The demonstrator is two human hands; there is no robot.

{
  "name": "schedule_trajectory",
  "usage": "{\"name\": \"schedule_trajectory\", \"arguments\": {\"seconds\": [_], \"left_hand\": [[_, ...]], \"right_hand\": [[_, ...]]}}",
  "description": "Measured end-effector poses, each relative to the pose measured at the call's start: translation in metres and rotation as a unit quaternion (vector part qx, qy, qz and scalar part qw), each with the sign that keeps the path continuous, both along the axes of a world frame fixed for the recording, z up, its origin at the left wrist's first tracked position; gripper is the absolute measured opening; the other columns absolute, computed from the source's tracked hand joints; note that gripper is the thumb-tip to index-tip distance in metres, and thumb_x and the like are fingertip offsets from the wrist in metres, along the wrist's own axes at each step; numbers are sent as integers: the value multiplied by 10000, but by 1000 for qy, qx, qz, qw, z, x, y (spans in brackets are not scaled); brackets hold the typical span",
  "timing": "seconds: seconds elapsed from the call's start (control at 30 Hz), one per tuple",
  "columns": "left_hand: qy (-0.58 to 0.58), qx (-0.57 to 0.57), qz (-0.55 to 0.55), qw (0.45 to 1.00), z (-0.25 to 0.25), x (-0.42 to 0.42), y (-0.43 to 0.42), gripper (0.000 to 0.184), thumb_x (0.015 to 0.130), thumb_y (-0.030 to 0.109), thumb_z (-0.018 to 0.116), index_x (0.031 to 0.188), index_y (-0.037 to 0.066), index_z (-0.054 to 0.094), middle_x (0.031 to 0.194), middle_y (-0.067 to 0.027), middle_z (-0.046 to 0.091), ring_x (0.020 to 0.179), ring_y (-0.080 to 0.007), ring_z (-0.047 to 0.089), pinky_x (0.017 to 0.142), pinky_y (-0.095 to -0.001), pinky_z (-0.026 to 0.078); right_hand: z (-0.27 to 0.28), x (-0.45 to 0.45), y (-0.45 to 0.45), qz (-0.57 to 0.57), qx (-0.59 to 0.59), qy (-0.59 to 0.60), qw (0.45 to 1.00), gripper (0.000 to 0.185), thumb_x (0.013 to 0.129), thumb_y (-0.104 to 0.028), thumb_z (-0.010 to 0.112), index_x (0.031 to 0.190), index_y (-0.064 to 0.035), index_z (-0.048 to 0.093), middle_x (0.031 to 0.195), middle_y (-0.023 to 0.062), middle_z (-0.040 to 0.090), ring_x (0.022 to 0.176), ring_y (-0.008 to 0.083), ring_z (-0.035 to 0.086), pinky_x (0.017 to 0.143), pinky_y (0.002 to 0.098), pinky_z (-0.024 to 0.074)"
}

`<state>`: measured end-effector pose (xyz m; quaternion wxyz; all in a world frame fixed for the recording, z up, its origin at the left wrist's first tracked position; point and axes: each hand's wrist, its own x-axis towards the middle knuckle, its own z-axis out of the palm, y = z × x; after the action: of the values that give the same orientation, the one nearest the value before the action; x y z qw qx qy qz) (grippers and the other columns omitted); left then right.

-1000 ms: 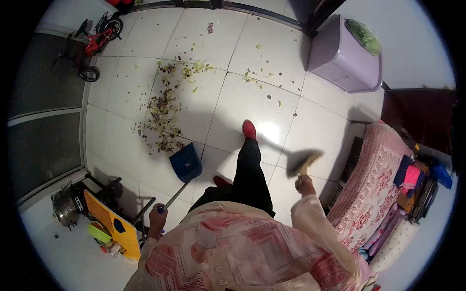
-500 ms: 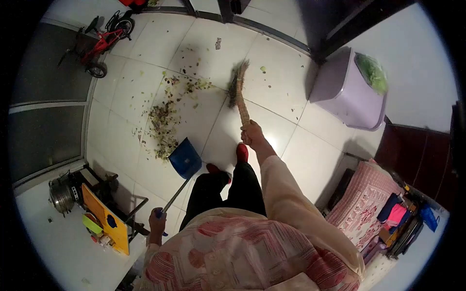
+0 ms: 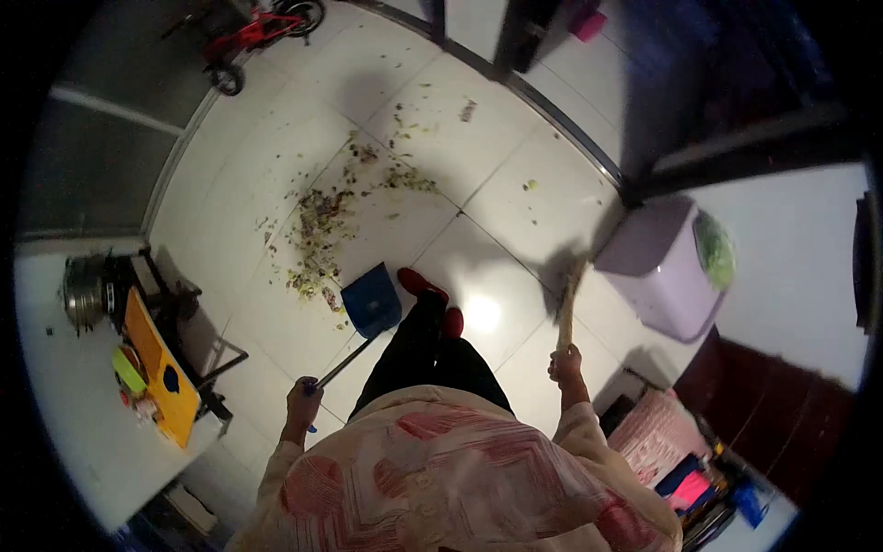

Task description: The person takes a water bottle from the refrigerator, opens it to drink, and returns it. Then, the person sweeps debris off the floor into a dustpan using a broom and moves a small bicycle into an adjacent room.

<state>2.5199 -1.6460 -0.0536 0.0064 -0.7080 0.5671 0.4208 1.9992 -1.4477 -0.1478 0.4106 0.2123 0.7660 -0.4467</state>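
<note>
My right hand (image 3: 566, 365) is closed around the handle of a short straw broom (image 3: 568, 308). Its bristle end points away from me, near the lilac bin. In my left hand (image 3: 304, 401) is the long handle of a blue dustpan (image 3: 371, 300), whose pan rests on the floor beside my left foot. Just beyond the pan, a spread of dry leaf and peel scraps (image 3: 320, 225) lies on the white tiles. The broom is well to the right of this pile, apart from it.
A lilac bin (image 3: 649, 258) with a green bag stands at the right. A red child's bike (image 3: 248, 39) is at the upper left. On the left are a white table (image 3: 83, 396) and an orange board (image 3: 166, 368). Folded pink cloth (image 3: 648, 432) lies at the lower right.
My right hand has swung the broom to the right, toward the bin. One foot has stepped forward. The dustpan stays near the scraps, and the camera view has turned.
</note>
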Motion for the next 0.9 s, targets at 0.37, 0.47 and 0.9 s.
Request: {"name": "schedule_trajectory", "arguments": {"seconds": [0.37, 0.47, 0.9], "left_hand": [[-33, 122, 79, 989, 1, -12, -39, 324, 702, 222, 646, 968, 53, 567, 887, -104, 625, 822, -228, 602, 753, -327, 476], [-41, 83, 59, 994, -4, -15, -53, 330, 703, 216, 642, 970, 37, 566, 891, -117, 628, 828, -238, 606, 754, -335, 478], [-56, 113, 124, 984, -24, -50, -54, 342, 669, 220, 637, 933, 11, 578, 812, -153, 629, 776, -285, 610, 705, -364, 487]], "right_hand": [[-60, 32, -281, 21, -160, -215, 963, 126, 771, -29, 487, 687, -68, 402, 450, 25, 369, 305, 144, 371, 267, 276, 260], [-7, 27, -353, 186, -169, -200, 947, 261, 765, -21, 508, 1002, -62, 407, 504, 19, 397, 345, 137, 393, 280, 257, 306], [6, -99, -446, 403, -28, -4, 915, 473, 755, -74, 502, 1200, -180, 384, 500, 16, 404, 323, 135, 380, 264, 268, 290]]}}
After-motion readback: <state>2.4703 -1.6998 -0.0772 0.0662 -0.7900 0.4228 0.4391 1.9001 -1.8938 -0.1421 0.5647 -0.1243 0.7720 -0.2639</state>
